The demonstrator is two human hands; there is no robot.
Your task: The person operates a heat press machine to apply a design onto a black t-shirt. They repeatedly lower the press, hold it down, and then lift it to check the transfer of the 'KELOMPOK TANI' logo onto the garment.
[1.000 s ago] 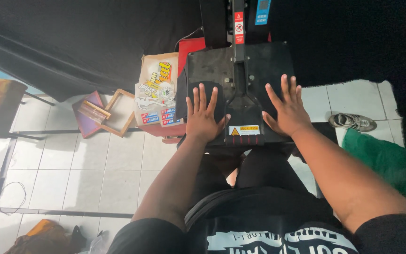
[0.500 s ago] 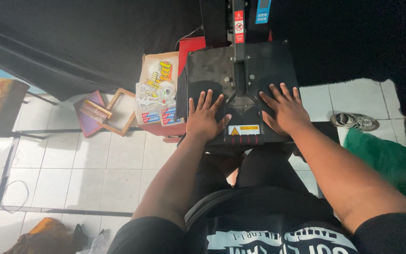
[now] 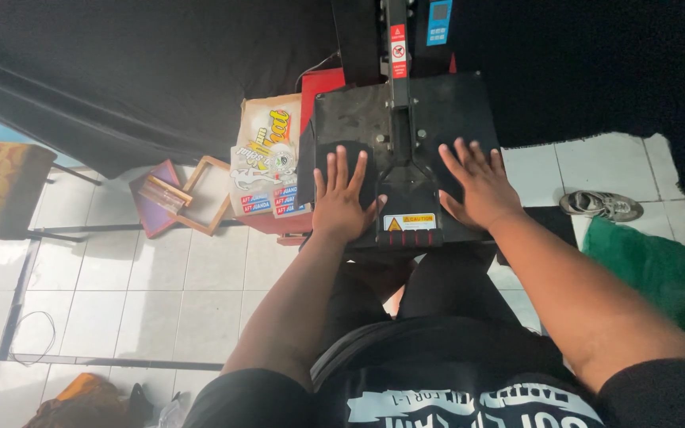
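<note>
A black heat press (image 3: 438,103) stands in front of me with its flat top plate closed and a central arm running back from a yellow warning label (image 3: 408,223). My left hand (image 3: 340,200) lies flat on the left half of the plate, fingers spread. My right hand (image 3: 475,184) lies flat on the right half, fingers spread too. Neither hand holds anything. My legs in dark trousers are below the press.
A printed bag (image 3: 267,158) lies on a red stand left of the press. Wooden frames (image 3: 200,194) and a purple board rest on the white tiled floor. A shoe (image 3: 600,204) and green cloth (image 3: 660,273) are at right. Black cloth hangs behind.
Both hands have stayed flat on the plate; the right hand shifted slightly, and its fingers are spread a little wider than half a second ago.
</note>
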